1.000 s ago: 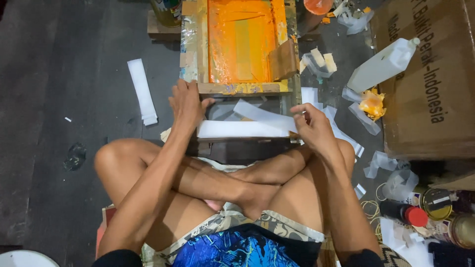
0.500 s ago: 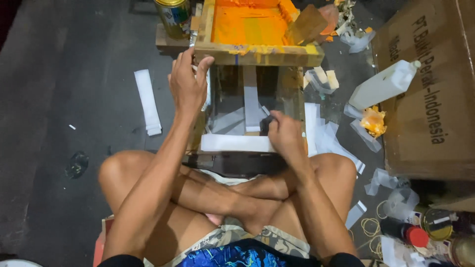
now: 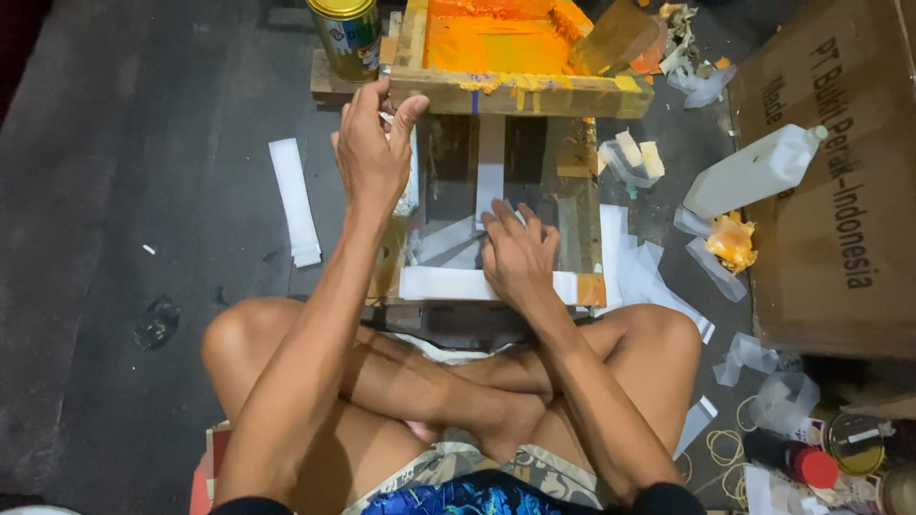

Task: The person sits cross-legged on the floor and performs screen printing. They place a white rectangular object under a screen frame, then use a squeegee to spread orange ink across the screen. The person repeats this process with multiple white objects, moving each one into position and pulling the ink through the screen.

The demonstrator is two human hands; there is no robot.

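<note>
Grey concrete floor [image 3: 124, 191] fills the left of the scene, with one long white paper strip [image 3: 294, 202] lying on it, well apart from the work. Just right of that strip, the left hand [image 3: 372, 153] reaches far out and grips the near left corner of a wooden screen-printing frame [image 3: 520, 93], thumb on the near rail and fingers curled over its edge, so the frame stands tilted up off the base. Orange ink [image 3: 496, 38] coats the mesh inside the frame and has dripped over its near rail. A gold-lidded tin can [image 3: 345, 33] stands on a wooden block just left of the frame's far corner.

Under the raised frame lies a dark printing base [image 3: 506, 200] with wooden side rails. A white paper strip on the base [image 3: 448, 283] lies crosswise along its near edge, and another runs lengthwise up the middle. The right hand [image 3: 520, 257] rests flat on this base, fingers spread narrow and pressed down on the white paper, holding nothing that I can make out. The person's crossed bare legs sit near, touching the base's near edge.

Further right, scraps of white paper and clear plastic scatter the floor, a white plastic bottle [image 3: 754, 172] lies tilted beside a crumpled orange-stained rag [image 3: 733, 240], and a large brown cardboard box [image 3: 840, 181] fills the right edge. Near right, small tins and a red-capped bottle [image 3: 797, 460] cluster together.
</note>
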